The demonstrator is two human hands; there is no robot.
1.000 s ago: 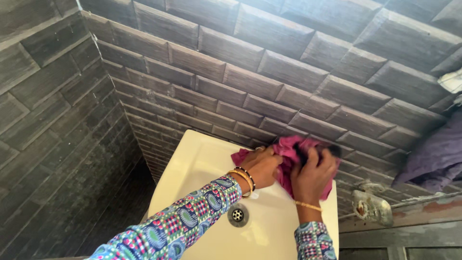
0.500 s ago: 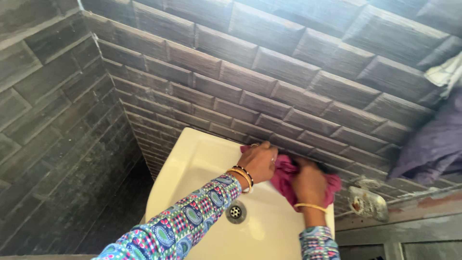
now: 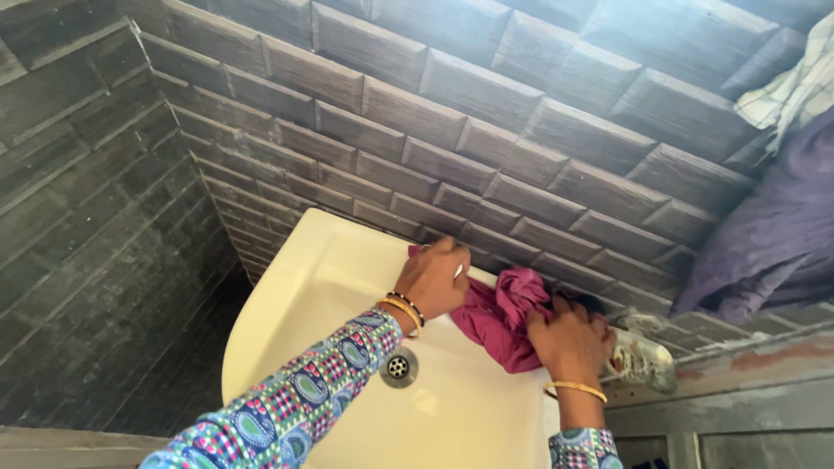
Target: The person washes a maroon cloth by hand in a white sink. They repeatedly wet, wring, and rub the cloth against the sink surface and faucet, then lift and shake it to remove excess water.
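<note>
Left hand (image 3: 437,280) and right hand (image 3: 569,339) on pink cloth (image 3: 499,317), white sink (image 3: 287,304), grey tiled wall (image 3: 486,113).

We see our left hand (image 3: 434,280) and right hand (image 3: 569,340) gripping a magenta cloth (image 3: 502,317) on the white sink's (image 3: 295,295) back rim.

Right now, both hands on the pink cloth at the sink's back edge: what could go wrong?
1. The pink cloth sits bunched on the back rim of the sink; it may slide into the basin toward the open drain.
2. The right hand works close to the metal fitting; cloth or knuckles could catch on it.
3. The left hand presses near the tiled wall; it might scrape.
</note>
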